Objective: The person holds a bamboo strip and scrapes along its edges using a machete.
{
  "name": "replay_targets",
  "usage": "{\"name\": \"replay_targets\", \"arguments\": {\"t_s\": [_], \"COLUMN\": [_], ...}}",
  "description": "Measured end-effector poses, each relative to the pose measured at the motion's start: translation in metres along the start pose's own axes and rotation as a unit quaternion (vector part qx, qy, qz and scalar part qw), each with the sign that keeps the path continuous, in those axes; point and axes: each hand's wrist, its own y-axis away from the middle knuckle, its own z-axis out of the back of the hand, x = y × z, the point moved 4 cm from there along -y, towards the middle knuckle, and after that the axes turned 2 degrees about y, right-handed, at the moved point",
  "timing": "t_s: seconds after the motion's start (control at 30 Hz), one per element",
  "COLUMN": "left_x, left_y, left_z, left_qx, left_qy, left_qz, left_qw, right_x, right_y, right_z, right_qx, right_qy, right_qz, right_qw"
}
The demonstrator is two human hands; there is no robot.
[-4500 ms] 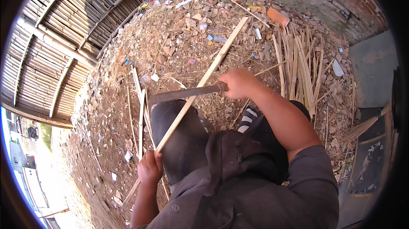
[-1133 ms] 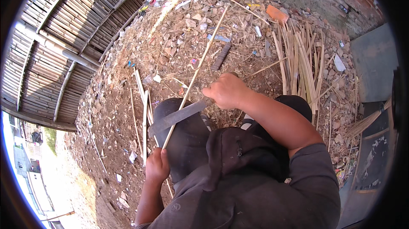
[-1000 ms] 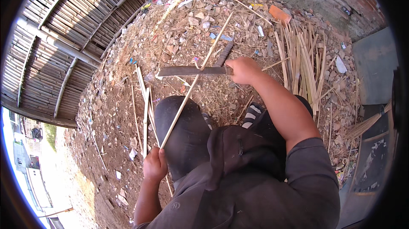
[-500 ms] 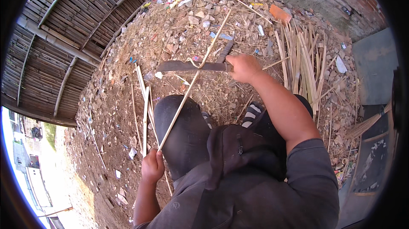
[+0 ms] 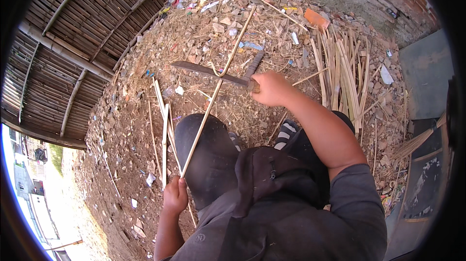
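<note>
Bamboo strip [image 5: 213, 96]: long, thin, prob. light and springy w/ sharp split edges; laid over the knee [image 5: 206, 149], tip out over the debris. Lower end is clamped in left hand [image 5: 174, 197], best held near that end. Machete [image 5: 208, 71] is gripped by right hand [image 5: 272, 88], blade set across the strip. Stick pile [image 5: 340, 71] lies right, loose slats [image 5: 162, 115] left, clutter underfoot.

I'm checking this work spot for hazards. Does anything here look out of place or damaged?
The ground is strewn with chips, rubble and scraps of litter, with loose split strips lying askew. A thin shaving curls off the bamboo strip at the long knife. A broken orange brick piece lies beyond the stacked sticks.
</note>
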Motion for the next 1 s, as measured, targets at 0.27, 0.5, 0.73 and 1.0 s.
{"name": "replay_targets", "arguments": {"t_s": [0.27, 0.5, 0.73, 1.0], "left_x": [0.009, 0.008, -0.004, 0.006], "left_y": [-0.003, -0.003, -0.003, -0.001], "left_z": [0.003, 0.006, 0.005, 0.011], "left_qx": [0.02, 0.031, 0.018, 0.004], "left_qy": [0.05, 0.044, 0.04, 0.001], "left_qz": [0.027, 0.039, 0.028, 0.015], "left_qw": [0.998, 0.998, 0.999, 1.0], "right_x": [-0.009, -0.005, 0.04, -0.027], "right_y": [-0.001, 0.003, 0.015, -0.013], "right_z": [0.002, 0.042, 0.003, 0.013], "right_qx": [0.028, -0.011, 0.02, -0.023], "right_qy": [-0.117, 0.128, 0.106, 0.087], "right_qz": [0.039, 0.066, 0.152, 0.0], "right_qw": [0.992, 0.989, 0.982, 0.996]}}
